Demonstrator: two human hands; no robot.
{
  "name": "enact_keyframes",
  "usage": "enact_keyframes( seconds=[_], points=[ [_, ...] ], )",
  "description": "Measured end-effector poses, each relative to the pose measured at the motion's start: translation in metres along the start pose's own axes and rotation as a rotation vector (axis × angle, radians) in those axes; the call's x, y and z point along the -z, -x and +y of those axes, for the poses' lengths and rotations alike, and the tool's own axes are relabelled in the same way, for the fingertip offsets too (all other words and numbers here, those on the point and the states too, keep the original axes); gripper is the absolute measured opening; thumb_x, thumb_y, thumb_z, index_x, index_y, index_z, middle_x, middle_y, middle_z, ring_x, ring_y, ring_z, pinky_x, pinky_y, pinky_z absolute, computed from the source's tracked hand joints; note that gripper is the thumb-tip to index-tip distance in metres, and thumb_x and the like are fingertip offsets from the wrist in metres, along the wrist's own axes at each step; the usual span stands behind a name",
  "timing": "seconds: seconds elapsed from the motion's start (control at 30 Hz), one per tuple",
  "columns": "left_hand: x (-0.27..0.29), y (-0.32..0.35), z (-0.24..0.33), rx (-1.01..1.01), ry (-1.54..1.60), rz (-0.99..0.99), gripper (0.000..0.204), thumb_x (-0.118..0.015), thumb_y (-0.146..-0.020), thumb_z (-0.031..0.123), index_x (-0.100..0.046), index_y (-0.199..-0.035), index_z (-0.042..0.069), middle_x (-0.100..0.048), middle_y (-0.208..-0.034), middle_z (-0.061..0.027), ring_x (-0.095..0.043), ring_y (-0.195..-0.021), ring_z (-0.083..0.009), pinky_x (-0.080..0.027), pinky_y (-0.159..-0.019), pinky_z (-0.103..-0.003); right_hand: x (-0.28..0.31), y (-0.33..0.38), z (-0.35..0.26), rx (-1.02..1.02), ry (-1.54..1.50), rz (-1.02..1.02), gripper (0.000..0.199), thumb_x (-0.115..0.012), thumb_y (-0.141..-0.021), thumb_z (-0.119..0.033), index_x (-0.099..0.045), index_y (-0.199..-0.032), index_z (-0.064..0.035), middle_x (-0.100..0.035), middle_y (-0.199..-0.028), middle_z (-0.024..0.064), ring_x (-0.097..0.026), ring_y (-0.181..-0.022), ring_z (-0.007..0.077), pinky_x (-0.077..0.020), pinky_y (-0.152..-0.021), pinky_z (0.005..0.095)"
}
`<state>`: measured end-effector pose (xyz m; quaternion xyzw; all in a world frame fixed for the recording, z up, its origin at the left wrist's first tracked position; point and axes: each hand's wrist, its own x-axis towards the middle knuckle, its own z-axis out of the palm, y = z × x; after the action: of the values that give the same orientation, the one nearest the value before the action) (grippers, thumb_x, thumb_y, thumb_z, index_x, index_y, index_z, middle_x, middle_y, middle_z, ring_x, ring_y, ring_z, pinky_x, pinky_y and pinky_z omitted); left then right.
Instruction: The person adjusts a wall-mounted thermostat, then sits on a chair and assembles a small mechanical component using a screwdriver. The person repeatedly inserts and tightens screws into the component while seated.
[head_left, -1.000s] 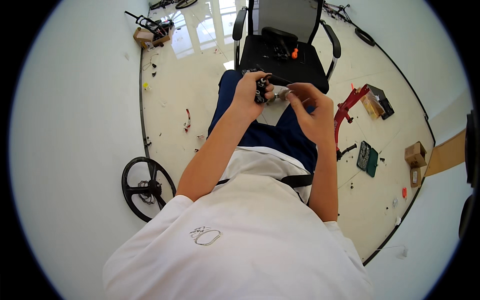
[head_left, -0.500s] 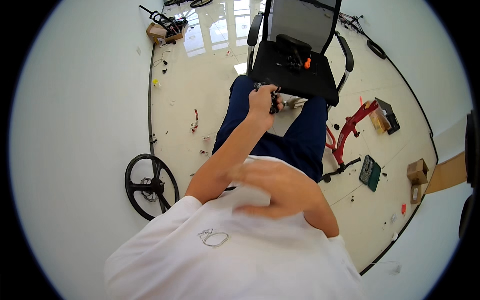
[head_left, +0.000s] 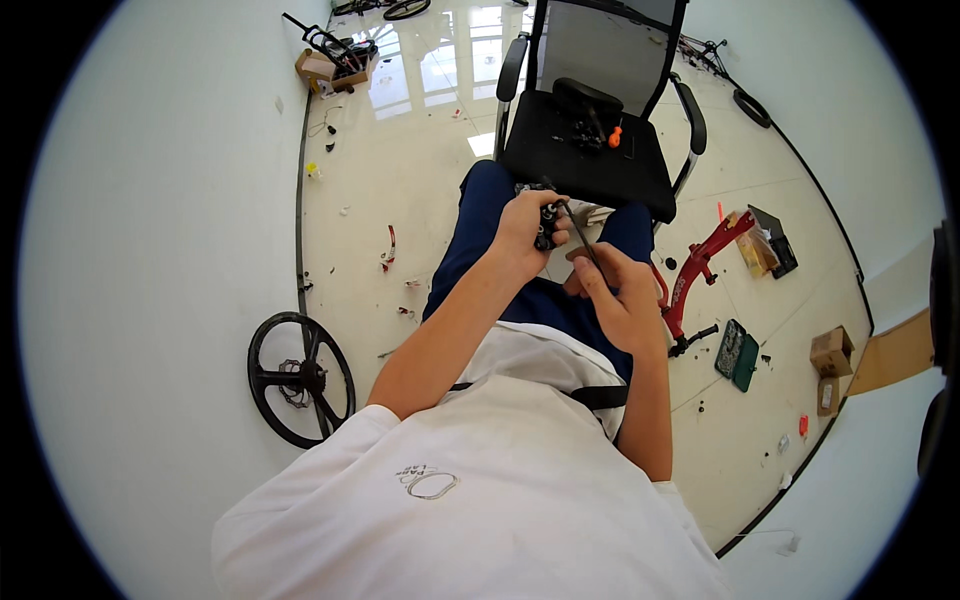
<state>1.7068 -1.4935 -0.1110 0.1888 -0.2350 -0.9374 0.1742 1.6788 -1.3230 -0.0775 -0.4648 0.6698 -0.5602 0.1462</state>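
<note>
Left hand (head_left: 520, 228) is gripping a small black part (head_left: 546, 226); right hand (head_left: 612, 292) is pinching a thin black tool (head_left: 582, 240) into it. Slipping sideways, the tool could jab a finger.

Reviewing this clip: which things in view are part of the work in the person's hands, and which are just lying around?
In hand:
- left hand closed around a small black part
- right hand pinching a thin black tool that meets that part

Lying about:
- black office chair with an orange-handled tool on its seat
- black wheel by the wall
- red frame piece
- green case
- cardboard box
</note>
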Motion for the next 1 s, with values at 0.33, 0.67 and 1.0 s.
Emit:
enact_keyframes(
  seconds=[0.33,0.67,1.0],
  points=[
    [-0.009,-0.001,-0.014,-0.839,-0.661,0.028,0.018,-0.067,-0.075,0.000,-0.052,-0.065,0.005,-0.054,-0.058,-0.0029,-0.053,-0.050,-0.0135,-0.042,-0.048,-0.026,-0.040,-0.017,0.004,-0.553,-1.323,-0.056,0.034,-0.047,-0.096,-0.028,-0.036,-0.068,-0.0139,-0.029,-0.044,0.0002,-0.029,-0.034,0.0139,-0.0231,-0.033,0.0284],
    [-0.030,0.045,0.010,-0.850,-0.651,-0.117,0.023,-0.065,-0.084,0.002,-0.047,-0.072,0.005,-0.049,-0.058,0.0022,-0.045,-0.045,-0.0038,-0.033,-0.040,-0.021,-0.040,-0.002,-0.014,-0.318,-1.013,-0.019,0.026,-0.049,-0.095,-0.022,-0.043,-0.074,-0.0084,-0.037,-0.049,0.0036,-0.039,-0.039,0.0149,-0.0333,-0.038,0.0284],
    [-0.027,0.042,0.006,-0.425,-0.336,-0.052,0.034,-0.061,-0.092,0.029,-0.053,-0.067,0.007,-0.055,-0.057,-0.0026,-0.052,-0.045,-0.0098,-0.041,-0.044,-0.025,-0.028,0.007,0.013,-0.418,-0.954,-0.131,0.038,-0.044,-0.101,-0.038,-0.037,-0.074,-0.0137,-0.023,-0.051,-0.0039,-0.019,-0.039,0.0069,-0.0143,-0.036,0.0259]
  ],
)
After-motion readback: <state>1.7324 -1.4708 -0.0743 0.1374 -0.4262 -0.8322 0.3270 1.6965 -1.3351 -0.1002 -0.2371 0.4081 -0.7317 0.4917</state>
